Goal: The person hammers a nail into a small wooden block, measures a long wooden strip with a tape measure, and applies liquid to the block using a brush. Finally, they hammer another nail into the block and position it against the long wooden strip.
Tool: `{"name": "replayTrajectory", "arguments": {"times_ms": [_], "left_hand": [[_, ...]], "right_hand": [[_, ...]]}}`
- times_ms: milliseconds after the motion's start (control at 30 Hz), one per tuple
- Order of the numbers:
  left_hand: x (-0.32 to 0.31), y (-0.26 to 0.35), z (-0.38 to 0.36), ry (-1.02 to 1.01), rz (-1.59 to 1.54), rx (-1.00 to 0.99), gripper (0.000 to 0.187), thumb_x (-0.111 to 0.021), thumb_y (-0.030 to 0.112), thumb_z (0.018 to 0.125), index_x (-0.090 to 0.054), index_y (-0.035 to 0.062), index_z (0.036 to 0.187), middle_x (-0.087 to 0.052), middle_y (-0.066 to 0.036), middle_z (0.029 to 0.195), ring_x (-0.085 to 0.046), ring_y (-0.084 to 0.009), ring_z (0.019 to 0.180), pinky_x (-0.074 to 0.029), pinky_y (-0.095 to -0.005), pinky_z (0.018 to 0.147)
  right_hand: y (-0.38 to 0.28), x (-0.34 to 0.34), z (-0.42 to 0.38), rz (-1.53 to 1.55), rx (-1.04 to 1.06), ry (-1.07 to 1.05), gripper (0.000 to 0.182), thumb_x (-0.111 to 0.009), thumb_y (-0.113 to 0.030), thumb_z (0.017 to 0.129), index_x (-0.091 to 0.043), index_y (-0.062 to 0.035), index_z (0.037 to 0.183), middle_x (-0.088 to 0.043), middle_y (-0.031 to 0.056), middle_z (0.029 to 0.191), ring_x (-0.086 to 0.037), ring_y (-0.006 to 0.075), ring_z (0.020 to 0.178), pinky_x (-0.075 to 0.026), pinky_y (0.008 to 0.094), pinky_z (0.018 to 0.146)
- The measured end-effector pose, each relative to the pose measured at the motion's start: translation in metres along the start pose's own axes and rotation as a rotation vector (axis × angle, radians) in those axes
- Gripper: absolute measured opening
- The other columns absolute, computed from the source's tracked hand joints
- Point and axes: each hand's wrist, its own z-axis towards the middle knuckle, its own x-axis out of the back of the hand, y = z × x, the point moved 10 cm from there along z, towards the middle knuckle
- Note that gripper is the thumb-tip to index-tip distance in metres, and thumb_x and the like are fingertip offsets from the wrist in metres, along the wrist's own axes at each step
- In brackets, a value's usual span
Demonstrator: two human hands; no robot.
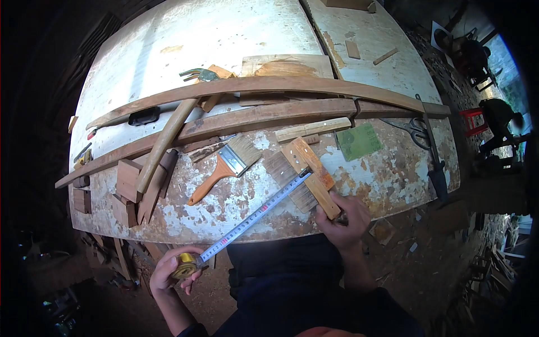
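My left hand grips a yellow tape measure case below the workbench edge. Its steel tape runs up and right across the bench to a short wooden piece, where its tip hooks near the upper part. My right hand holds the lower end of that wooden piece against the bench. Under the piece lies a wide flat brush with dark bristles.
A paintbrush with an orange handle lies left of the tape. Long curved timber strips span the worn white bench. Wood blocks, a green sandpaper sheet, scissors and a hammer lie about. People sit far right.
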Motion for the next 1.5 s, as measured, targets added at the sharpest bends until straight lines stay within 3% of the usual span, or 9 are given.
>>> {"name": "replayTrajectory", "arguments": {"times_ms": [433, 633, 733, 933, 1500], "left_hand": [[-0.011, 0.000, 0.018, -0.037, -0.045, -0.002, 0.087, -0.065, 0.058, 0.097, -0.053, -0.0174, 0.137, -0.067, -0.020, 0.080, -0.054, -0.0106, 0.044, -0.056, -0.0268, 0.042], [-0.018, 0.007, 0.030, -0.084, 0.011, 0.015, 0.086, -0.063, 0.057, 0.098, -0.052, -0.0179, 0.139, -0.066, -0.020, 0.080, -0.054, -0.0102, 0.044, -0.054, -0.0262, 0.041], [-0.013, 0.012, 0.021, -0.078, -0.019, -0.010, 0.085, -0.062, 0.056, 0.099, -0.051, -0.0193, 0.138, -0.066, -0.021, 0.080, -0.053, -0.0104, 0.044, -0.054, -0.0265, 0.040], [-0.005, 0.012, 0.011, -0.070, -0.072, -0.011, 0.085, -0.060, 0.054, 0.101, -0.049, -0.0217, 0.138, -0.065, -0.023, 0.080, -0.053, -0.0110, 0.042, -0.054, -0.0269, 0.040], [-0.004, 0.016, 0.015, -0.057, -0.026, 0.028, 0.086, -0.062, 0.056, 0.100, -0.050, -0.0212, 0.137, -0.066, -0.021, 0.080, -0.053, -0.0104, 0.042, -0.053, -0.0253, 0.039]], "right_hand": [[-0.001, -0.004, -0.003, 0.018, 0.047, -0.030, 0.042, -0.090, -0.012, 0.073, -0.070, -0.0039, 0.109, -0.058, 0.0052, 0.068, -0.059, 0.0227, 0.053, -0.046, 0.0353, 0.051], [-0.002, -0.004, -0.002, 0.024, 0.070, -0.018, 0.044, -0.090, -0.013, 0.073, -0.069, -0.0034, 0.111, -0.061, 0.0053, 0.069, -0.059, 0.0219, 0.054, -0.047, 0.0341, 0.051], [0.001, -0.005, -0.005, 0.009, -0.005, -0.066, 0.041, -0.090, -0.012, 0.070, -0.071, -0.0026, 0.105, -0.068, 0.0082, 0.076, -0.066, 0.0257, 0.061, -0.054, 0.0375, 0.057], [-0.002, -0.005, -0.002, 0.009, 0.057, -0.030, 0.044, -0.090, -0.012, 0.072, -0.070, -0.0037, 0.110, -0.062, 0.0060, 0.070, -0.059, 0.0229, 0.053, -0.047, 0.0348, 0.051], [-0.004, -0.005, -0.001, 0.010, 0.058, -0.036, 0.044, -0.090, -0.012, 0.073, -0.070, -0.0019, 0.110, -0.065, 0.0068, 0.073, -0.062, 0.0234, 0.055, -0.049, 0.0352, 0.052]]}}
